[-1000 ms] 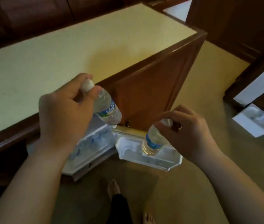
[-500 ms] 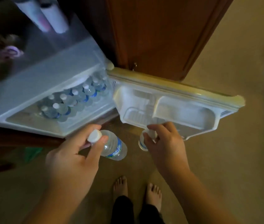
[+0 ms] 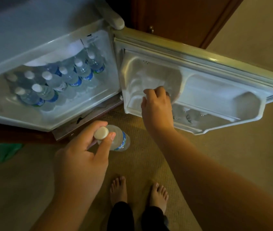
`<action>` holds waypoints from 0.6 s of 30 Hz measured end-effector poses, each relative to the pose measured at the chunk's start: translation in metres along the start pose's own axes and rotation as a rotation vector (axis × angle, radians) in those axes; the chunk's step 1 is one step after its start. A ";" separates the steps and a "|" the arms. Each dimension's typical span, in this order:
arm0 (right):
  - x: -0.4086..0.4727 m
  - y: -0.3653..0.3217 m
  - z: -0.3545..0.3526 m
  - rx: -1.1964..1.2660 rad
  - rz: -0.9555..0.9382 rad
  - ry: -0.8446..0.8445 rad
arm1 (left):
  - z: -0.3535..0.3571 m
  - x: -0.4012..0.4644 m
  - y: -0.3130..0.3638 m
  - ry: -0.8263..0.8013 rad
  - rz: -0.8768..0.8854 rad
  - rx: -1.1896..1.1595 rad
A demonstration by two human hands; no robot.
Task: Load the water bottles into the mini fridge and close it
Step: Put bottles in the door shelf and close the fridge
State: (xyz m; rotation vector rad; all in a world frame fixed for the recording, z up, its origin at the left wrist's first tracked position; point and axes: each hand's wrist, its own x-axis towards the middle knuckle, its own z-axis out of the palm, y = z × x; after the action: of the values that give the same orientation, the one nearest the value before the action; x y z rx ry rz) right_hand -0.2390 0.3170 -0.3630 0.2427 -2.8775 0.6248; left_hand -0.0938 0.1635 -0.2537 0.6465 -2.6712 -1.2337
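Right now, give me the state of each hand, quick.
Left hand: fingers pinch the capped neck of a water bottle.
Right hand: fingers curled inside the fridge door shelf; what it holds, if anything, cannot be told.

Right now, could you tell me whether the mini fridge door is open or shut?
Open. The door is swung wide to the right, its inner shelves facing up, and the bottles inside the fridge are in plain view.

white fridge (image 3: 52,112), clear bottles (image 3: 69,77) w/ blue labels & white caps, tan carpet (image 3: 216,155).
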 end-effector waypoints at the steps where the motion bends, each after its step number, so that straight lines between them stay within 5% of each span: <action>1: 0.006 -0.002 0.002 -0.013 0.004 -0.015 | -0.002 0.002 -0.002 -0.009 -0.020 -0.002; 13: 0.018 0.017 0.035 -0.081 0.258 -0.396 | -0.007 0.030 -0.018 -0.086 -0.128 0.026; 18: 0.007 0.030 0.041 0.070 0.441 -0.309 | 0.000 0.037 -0.016 -0.083 -0.093 0.035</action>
State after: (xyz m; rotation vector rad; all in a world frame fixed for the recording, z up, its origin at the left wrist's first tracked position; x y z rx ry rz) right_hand -0.2577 0.3253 -0.4102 -0.3279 -3.2364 0.8235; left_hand -0.1220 0.1386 -0.2679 0.7489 -2.7654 -1.2661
